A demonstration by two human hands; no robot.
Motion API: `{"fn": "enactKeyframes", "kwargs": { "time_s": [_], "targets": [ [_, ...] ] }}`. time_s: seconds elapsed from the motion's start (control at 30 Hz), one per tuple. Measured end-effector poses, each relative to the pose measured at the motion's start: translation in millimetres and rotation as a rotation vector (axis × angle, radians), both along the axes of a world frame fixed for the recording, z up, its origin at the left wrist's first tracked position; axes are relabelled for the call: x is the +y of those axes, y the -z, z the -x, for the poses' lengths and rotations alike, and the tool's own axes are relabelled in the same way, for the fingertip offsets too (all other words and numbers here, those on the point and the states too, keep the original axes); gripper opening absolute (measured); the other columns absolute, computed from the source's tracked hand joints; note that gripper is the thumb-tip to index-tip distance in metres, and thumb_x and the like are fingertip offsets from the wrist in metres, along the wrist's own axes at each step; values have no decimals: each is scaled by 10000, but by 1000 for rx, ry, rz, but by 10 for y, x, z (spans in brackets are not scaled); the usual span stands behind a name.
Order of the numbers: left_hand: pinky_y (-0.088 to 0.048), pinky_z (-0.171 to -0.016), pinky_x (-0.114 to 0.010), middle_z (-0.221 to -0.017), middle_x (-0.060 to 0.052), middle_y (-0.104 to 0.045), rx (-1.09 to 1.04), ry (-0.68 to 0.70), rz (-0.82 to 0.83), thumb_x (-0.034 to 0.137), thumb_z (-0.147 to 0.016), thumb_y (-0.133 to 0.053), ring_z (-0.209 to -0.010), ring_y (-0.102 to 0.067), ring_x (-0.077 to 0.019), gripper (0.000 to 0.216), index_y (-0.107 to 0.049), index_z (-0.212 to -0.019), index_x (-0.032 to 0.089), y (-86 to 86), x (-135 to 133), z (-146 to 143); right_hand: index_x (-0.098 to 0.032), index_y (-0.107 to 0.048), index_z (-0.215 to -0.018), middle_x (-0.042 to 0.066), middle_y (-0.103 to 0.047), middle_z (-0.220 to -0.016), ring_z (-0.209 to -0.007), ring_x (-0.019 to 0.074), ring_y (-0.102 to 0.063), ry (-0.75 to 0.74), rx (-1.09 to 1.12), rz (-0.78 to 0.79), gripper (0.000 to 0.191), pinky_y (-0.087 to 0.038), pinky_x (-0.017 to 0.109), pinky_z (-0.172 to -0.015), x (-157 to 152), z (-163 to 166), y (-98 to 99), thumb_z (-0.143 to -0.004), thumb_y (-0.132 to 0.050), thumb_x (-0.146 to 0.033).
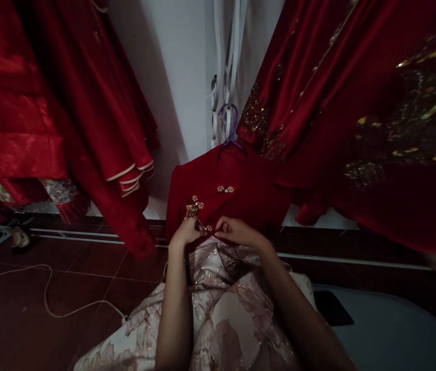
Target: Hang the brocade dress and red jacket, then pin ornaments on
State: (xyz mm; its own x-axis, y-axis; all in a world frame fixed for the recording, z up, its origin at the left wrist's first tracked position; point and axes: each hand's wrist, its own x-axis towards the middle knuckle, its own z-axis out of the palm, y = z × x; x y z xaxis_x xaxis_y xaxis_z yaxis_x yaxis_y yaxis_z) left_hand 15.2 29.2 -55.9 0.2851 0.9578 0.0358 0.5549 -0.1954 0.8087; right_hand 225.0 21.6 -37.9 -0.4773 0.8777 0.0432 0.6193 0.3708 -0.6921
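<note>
Red top [264, 190]: hanging on a purple hanger [235, 122] from white metalwork [235, 56], its lower part reaching the hands
Left hand [187, 230]: pinching at the lower beaded clasp [207, 228], fingers nearly closed
Right hand [240, 232]: curling its fingertips together at the cloth; cannot tell if gripping
Patterned fabric [233, 304]: spreading beneath the forearms
Red garments [102, 103]: hanging on both sides
Wall [187, 67]: standing white behind
Tiled floor [86, 299]: bearing a pale cable [104, 301]
Pale board [391, 319]: lying right, carrying something dark [334, 308]

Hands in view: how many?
2: left hand at the lowest beaded ornament on the hanging red garment; right hand beside it, at the garment's lower front. No others visible.
</note>
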Motion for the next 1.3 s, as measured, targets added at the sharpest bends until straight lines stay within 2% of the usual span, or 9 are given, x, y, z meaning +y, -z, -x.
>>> {"fn": "enactKeyframes", "kwargs": {
  "time_s": [0.1,0.2,0.33,0.47,0.6,0.73,1.0,1.3],
  "targets": [
    [-396,-587,-198,-694,-13,-647,21,2,-56,193,-612,-673,-623,-563,-114,133,-586,-705,155,16,20,-13,-177,-597,-897,-9,-567,-682,-607,98,-509,21,12,-127,203,-380,208,-561,-8,95,-47,-747,-603,-312],
    [-392,-583,-193,-687,-9,-643,9,8,-75,199,-627,-666,-619,-557,-113,135,-594,-733,156,24,30,-25,-173,-593,-906,31,-606,-818,-673,107,-540,37,75,-184,212,-418,223,-619,3,133,-48,-738,-612,-300],
    [-391,-588,-196,-684,-13,-640,19,-23,-77,250,-636,-673,-615,-551,-114,147,-597,-714,152,25,33,-32,-185,-588,-964,35,-636,-938,-669,94,-553,36,121,-151,245,-441,228,-648,58,113,6,-718,-593,-173],
    [-396,-589,-199,-673,-20,-640,24,-19,-75,246,-634,-669,-609,-554,-113,130,-590,-663,147,26,28,-28,-190,-594,-983,24,-642,-908,-691,92,-559,26,116,-113,348,-444,216,-663,107,88,98,-671,-552,-41],
    [-401,-584,-208,-695,-24,-644,16,16,-95,250,-645,-650,-612,-559,-119,146,-601,-733,144,26,35,-15,-167,-602,-954,38,-616,-852,-716,117,-553,16,60,-171,299,-435,238,-668,109,116,174,-661,-660,-178],
    [-401,-595,-205,-719,-31,-646,5,-2,-85,235,-651,-638,-634,-561,-119,169,-596,-785,142,23,45,-10,-159,-594,-907,38,-596,-810,-689,115,-536,38,39,-211,232,-417,231,-635,95,168,191,-747,-615,-326],
    [-393,-582,-203,-678,-28,-648,-2,-2,-37,250,-632,-667,-600,-542,-110,143,-606,-679,130,10,17,-22,-155,-597,-849,46,-600,-807,-710,115,-533,59,39,-225,100,-416,230,-666,139,195,238,-779,-572,-222],
    [-401,-585,-217,-696,-26,-653,13,-18,-110,327,-647,-669,-603,-553,-116,200,-616,-696,141,66,35,8,-161,-590,-859,14,-576,-725,-630,99,-500,57,26,-203,126,-379,208,-586,130,183,241,-775,-580,-255]
  ]
}}
